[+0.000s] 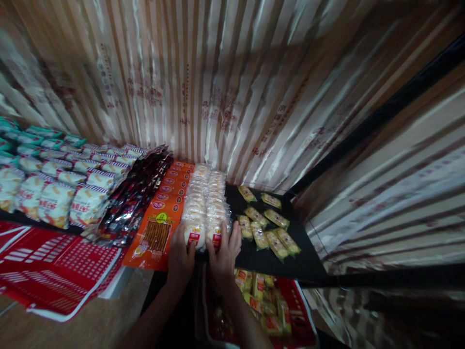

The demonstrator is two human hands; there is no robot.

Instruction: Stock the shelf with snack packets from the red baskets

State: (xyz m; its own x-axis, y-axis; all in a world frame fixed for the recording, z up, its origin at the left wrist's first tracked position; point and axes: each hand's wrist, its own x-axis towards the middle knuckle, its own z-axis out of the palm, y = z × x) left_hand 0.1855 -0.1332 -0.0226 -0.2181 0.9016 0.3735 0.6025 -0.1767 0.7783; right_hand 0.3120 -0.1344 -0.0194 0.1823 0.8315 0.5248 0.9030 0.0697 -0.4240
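Note:
Two rows of white rice cracker packets (196, 206) in clear wrappers with red labels stand side by side on a black shelf (250, 259). My left hand (180, 259) rests against the front left corner of the rows, fingers stretched along the side and thumb near the front packet. At the front right corner is my right hand (223, 254), its fingers spread along the right side and its thumb by the front packet's label. Both hands touch the packets without closing around one. Left of the rows lie flat orange snack packs (156, 232).
Several small yellowish packets (276, 218) lie loose on the shelf's right part. Dark shiny packets (134, 194) and white snack bags (54, 203) fill the left. Below are a red basket (303, 310) of yellow packets and another red basket (61, 271). Striped sheeting (218, 82) hangs behind.

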